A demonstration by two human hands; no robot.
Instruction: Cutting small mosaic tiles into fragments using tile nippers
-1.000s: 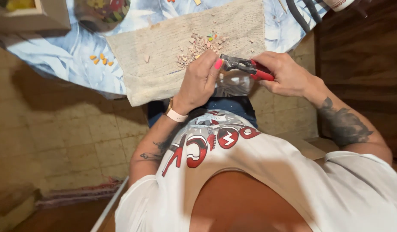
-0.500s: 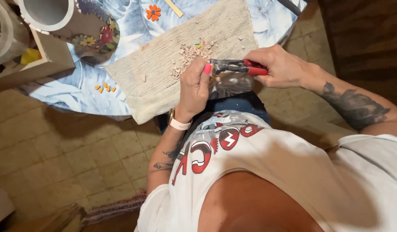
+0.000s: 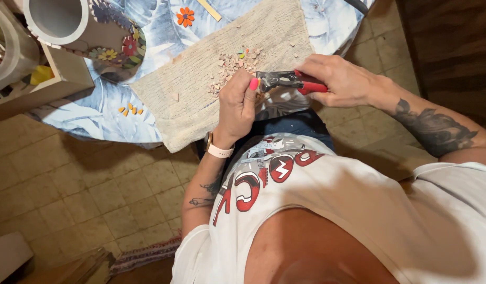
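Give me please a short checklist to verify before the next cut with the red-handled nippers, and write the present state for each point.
1. Right hand grips the handles of the red-handled nippers: ok.
2. Left hand is at the metal head of the nippers: ok.
3. Piece seated between the blades: cannot tell, the left fingers hide it.
4. Left fingertips away from the blades: cannot tell, the thumb with the pink nail lies right beside the head.
5. Beige cloth lies under the work to catch chips: ok, the pile of small chips rests on it.
6. Blades open or closed: cannot tell.
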